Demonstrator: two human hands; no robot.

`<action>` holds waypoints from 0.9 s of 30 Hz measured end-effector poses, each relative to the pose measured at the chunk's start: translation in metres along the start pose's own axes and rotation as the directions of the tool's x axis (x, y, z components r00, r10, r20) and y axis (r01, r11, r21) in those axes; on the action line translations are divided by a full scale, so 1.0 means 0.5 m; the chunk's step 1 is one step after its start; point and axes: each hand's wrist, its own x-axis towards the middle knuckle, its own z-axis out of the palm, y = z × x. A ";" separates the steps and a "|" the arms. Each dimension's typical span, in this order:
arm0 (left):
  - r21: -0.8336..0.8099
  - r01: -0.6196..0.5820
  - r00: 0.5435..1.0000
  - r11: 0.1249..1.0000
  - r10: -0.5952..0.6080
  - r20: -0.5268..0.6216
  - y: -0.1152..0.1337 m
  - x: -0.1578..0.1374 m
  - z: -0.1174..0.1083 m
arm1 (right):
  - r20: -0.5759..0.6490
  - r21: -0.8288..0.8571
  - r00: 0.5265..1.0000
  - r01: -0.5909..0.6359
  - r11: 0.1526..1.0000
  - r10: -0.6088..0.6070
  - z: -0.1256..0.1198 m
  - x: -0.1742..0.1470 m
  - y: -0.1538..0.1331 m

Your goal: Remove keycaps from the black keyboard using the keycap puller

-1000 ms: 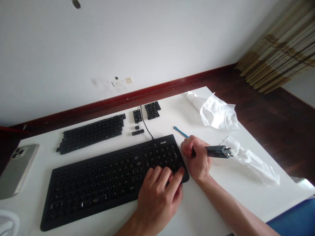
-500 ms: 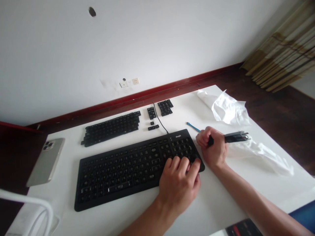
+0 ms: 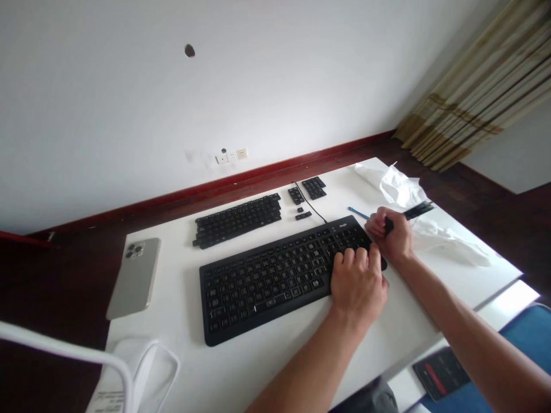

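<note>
A black keyboard (image 3: 262, 284) lies at a slant on the white table, its key area showing small raised posts and wire bars where keycaps are off. My left hand (image 3: 359, 281) rests on the number pad end, fingers bent over it and fingertips partly hidden. Just right of the keyboard's edge, my right hand (image 3: 394, 232) is closed in a fist around a long black tool (image 3: 418, 210) that sticks out to the right. The tool's exact kind is unclear. Behind the keyboard sit a block of removed black keycaps (image 3: 239, 221) and smaller keycap groups (image 3: 314, 187).
A blue thin stick (image 3: 358, 213) lies behind my right hand. Crumpled white wrapping (image 3: 398, 184) covers the right side. A phone (image 3: 136, 278) lies at the left edge, near a white cable (image 3: 64, 350). Another dark phone (image 3: 441, 373) is at lower right.
The view has shifted, so the table and keyboard appear farther right and smaller. My left hand is still on the number pad; my right fist still holds the black tool.
</note>
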 end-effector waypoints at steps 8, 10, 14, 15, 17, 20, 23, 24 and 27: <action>-0.018 0.040 0.999 0.999 -0.040 0.020 0.000 0.010 0.003 | -0.005 0.060 0.999 -0.043 0.997 0.043 -0.005 0.002 0.000; -0.011 0.034 0.999 0.999 -0.034 0.020 0.001 0.011 0.002 | 0.006 0.070 0.999 -0.047 0.996 0.047 -0.006 0.001 0.000; 0.014 0.050 0.999 0.999 -0.050 0.009 0.003 0.011 0.005 | 0.038 0.072 0.998 -0.048 0.996 0.045 -0.007 0.001 -0.001; 0.022 0.056 0.998 0.998 -0.056 0.010 0.003 0.011 0.006 | 0.046 0.071 0.998 -0.047 0.996 0.044 -0.007 0.001 -0.001; 0.041 0.063 0.998 0.997 -0.064 0.016 0.004 0.011 0.007 | 0.051 0.086 0.998 -0.050 0.995 0.046 -0.007 0.002 -0.004; 0.060 0.054 0.998 0.997 -0.056 0.029 0.005 0.012 0.005 | 0.035 0.189 0.996 -0.090 0.978 0.085 -0.006 0.001 -0.016; 0.056 0.047 0.998 0.997 -0.049 0.043 0.007 0.014 0.000 | 0.038 0.334 0.986 -0.164 0.928 0.161 -0.008 -0.006 -0.033; 0.050 0.047 0.998 0.998 -0.049 0.047 0.007 0.015 -0.001 | 0.049 0.367 0.981 -0.190 0.911 0.185 -0.010 -0.010 -0.039; 0.029 0.047 0.998 0.998 -0.048 0.051 0.008 0.017 -0.002 | 0.097 0.394 0.966 -0.260 0.882 0.242 -0.014 -0.021 -0.047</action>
